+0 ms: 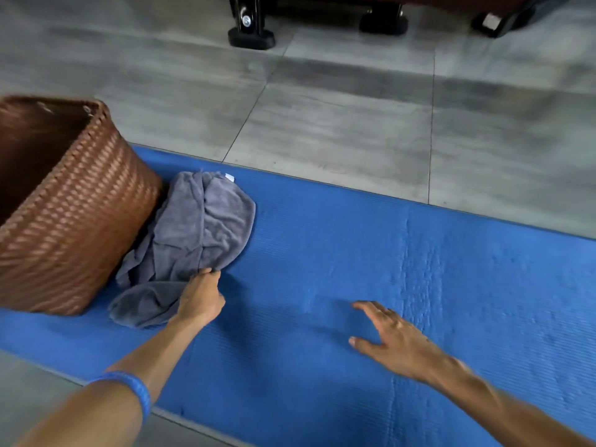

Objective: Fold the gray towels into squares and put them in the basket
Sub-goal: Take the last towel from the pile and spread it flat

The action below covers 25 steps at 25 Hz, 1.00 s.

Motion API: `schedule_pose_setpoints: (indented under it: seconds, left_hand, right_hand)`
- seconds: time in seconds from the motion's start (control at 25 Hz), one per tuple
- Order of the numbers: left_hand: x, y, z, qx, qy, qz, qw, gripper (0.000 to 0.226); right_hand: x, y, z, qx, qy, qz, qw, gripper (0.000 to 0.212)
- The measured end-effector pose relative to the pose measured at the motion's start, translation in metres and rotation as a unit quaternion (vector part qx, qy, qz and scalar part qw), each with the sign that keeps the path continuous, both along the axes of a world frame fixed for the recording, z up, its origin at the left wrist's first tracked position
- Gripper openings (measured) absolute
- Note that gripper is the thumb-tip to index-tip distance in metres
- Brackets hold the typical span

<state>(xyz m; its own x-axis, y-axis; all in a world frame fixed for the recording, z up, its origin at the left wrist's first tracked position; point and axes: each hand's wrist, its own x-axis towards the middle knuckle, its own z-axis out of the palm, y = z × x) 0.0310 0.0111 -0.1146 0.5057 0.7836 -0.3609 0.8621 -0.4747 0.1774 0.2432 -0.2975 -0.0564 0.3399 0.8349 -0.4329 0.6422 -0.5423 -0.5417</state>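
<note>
Left hand point(201, 296) pinches near edge of crumpled gray terry towels point(193, 233), heaped on blue ribbed foam mat point(354, 240) against brown woven wicker basket point(67, 201). Right hand point(387, 333), fingers spread, hovers low over bare mat, well apart from heap. Risk: heap looks tangled, so pull may drag several towels together; cloth may catch on basket wall. Towels lie directly beyond left fingertips, left of right hand.
</note>
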Motion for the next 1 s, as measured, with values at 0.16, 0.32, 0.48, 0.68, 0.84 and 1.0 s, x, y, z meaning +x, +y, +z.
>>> schedule_pose_setpoints:
  seconds: [0.16,0.32,0.48,0.68,0.84,1.0]
  left_hand:
    - [0.031,-0.016,0.019,-0.018,-0.113,0.071,0.991,0.022]
    - [0.103,-0.067,0.058,-0.113,-0.18,-0.015,0.977,0.019]
    - [0.17,-0.144,0.096,-0.173,-0.2,-0.16,0.951,0.02]
    - [0.213,-0.228,0.123,-0.245,-0.191,-0.351,0.883,0.03]
    - [0.216,-0.26,0.101,-0.282,-0.117,-0.314,0.899,0.03]
    - [0.183,-0.272,0.061,-0.232,-0.074,-0.288,0.926,0.04]
  right_hand:
    - [0.002,-0.013,-0.005,-0.003,0.007,-0.001,1.0,0.063]
    - [0.006,-0.026,-0.005,0.004,0.058,-0.042,0.997,0.062]
    - [0.008,-0.049,0.0,0.012,0.146,-0.148,0.978,0.072]
    - [0.01,-0.076,-0.006,0.154,0.228,-0.338,0.9,0.034]
    - [0.022,-0.099,-0.003,0.2,0.353,-0.553,0.727,0.015]
    - [0.034,-0.118,0.002,0.241,0.445,-0.604,0.616,0.023]
